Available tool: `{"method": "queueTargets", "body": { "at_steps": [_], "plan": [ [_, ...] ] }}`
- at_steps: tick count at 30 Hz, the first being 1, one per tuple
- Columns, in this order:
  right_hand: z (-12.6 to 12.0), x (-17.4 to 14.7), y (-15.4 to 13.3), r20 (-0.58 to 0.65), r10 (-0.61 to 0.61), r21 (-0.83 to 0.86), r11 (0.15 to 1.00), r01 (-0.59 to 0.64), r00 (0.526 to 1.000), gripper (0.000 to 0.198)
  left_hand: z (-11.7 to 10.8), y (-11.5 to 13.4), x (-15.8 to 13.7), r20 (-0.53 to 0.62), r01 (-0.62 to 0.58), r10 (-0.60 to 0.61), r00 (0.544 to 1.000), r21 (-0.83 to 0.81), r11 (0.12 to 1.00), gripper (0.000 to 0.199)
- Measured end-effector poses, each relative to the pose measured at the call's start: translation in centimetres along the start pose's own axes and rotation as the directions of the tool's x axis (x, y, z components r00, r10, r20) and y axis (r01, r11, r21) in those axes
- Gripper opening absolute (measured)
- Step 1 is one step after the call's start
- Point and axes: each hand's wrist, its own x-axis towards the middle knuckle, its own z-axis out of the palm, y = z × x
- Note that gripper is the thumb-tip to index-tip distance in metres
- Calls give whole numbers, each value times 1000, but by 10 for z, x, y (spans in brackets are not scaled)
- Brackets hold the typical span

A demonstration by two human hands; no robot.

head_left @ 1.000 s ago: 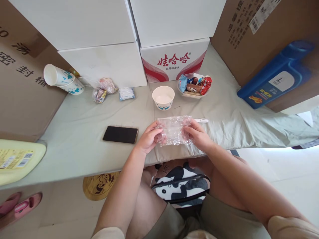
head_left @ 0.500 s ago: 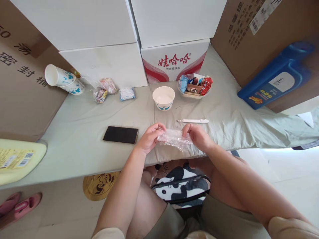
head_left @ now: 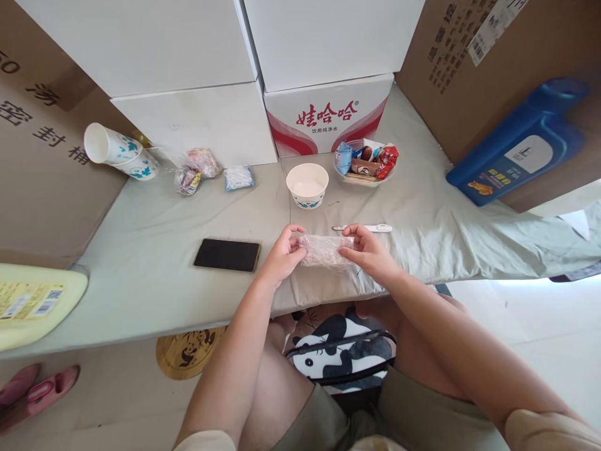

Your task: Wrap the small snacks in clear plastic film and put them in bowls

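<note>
Crinkled clear plastic film [head_left: 323,250], roughly rectangular: held up between two bare hands, on the near side of a round white paper bowl with blue-green print [head_left: 308,202] and slightly to its right. Cannot tell whether the film's lower edge touches the cloth.

Left hand [head_left: 286,254]: grasping the film's left end, thumb toward the person, fingers on the far side. Right hand [head_left: 369,252]: grasping the right end in a similar pinch, fingers bent.

Bowl stands upright on a worktop draped in creased grey-green cloth [head_left: 159,300]; inside, nothing but white wall visible. Just right of the bowl, a short dark thread-like strand [head_left: 333,203]. Right of the bowl and nearer the person, a slim white pen-shaped tool [head_left: 384,228], partly hidden by the right hand's fingers; contact unclear.

Left of the bowl, on the near side: a flat black phone with a pale rim [head_left: 227,255], lying flat near the left hand. Left of the bowl, on the far side: a small blue-and-white plastic packet [head_left: 238,178].

Right of the bowl, just beyond: a clear plastic tray [head_left: 364,181] holding blue, brown and red wrapped snacks [head_left: 365,167]. Behind the bowl, a white carton with red lettering [head_left: 326,119].
</note>
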Motion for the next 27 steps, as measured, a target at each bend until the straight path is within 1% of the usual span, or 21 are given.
{"method": "queueTargets", "body": {
  "at_steps": [1,3,4,5,7,9,10,12,15,17,19,21,22,23,25,26,27],
  "plan": [
    [-1,0,0,-7,2,-11,1000,-2,1000,39,0,-1,1,-62,-38,39,997,19,999,40],
    [-2,0,-1,-27,5,-40,999,-6,1000,36,-1,-1,3,-182,-118,125,975,48,992,32],
    [-2,0,-1,-37,6,-63,998,-8,999,34,-1,-1,3,-215,-144,152,965,51,988,27],
    [-2,0,-2,-43,8,-86,996,-12,999,31,-1,-1,3,-221,-156,162,962,46,987,22],
    [-2,0,-2,-39,7,-116,993,-11,999,27,0,0,2,-157,-134,136,978,26,991,20],
    [-1,-1,-3,-7,-18,-116,993,17,1000,27,2,1,0,-36,-86,87,996,26,996,23],
    [0,-2,-3,29,-33,-104,994,36,999,27,3,0,-1,27,-67,66,997,35,997,27],
    [2,-4,-4,143,-48,-77,995,60,989,28,6,-1,-2,139,-43,34,990,57,997,36],
    [4,-7,-4,342,-21,-73,996,49,939,27,9,-5,-3,282,-30,1,959,98,995,41],
    [4,-8,-3,405,-2,-83,996,39,914,27,10,-7,-3,335,-39,-8,942,133,990,38],
    [4,-7,0,419,8,-93,995,34,908,27,10,-8,-3,336,-60,-4,942,181,982,34],
    [3,-6,2,412,3,-105,994,44,911,27,10,-8,-3,308,-84,13,951,219,972,31],
    [3,-6,3,387,-12,-105,993,57,922,27,10,-7,-3,280,-100,33,960,228,968,29],
    [2,-5,4,332,-37,-105,992,76,942,28,10,-6,-3,242,-116,58,969,232,966,28],
    [2,-4,5,153,-113,-113,985,131,982,30,11,-3,-2,156,-143,108,982,233,962,26],
    [2,-4,5,72,-147,-118,981,155,987,33,11,-2,-3,120,-149,124,985,238,960,26],
    [2,-4,6,30,-166,-117,979,168,986,40,11,-2,-3,96,-154,133,986,251,956,26]
  ]
}}
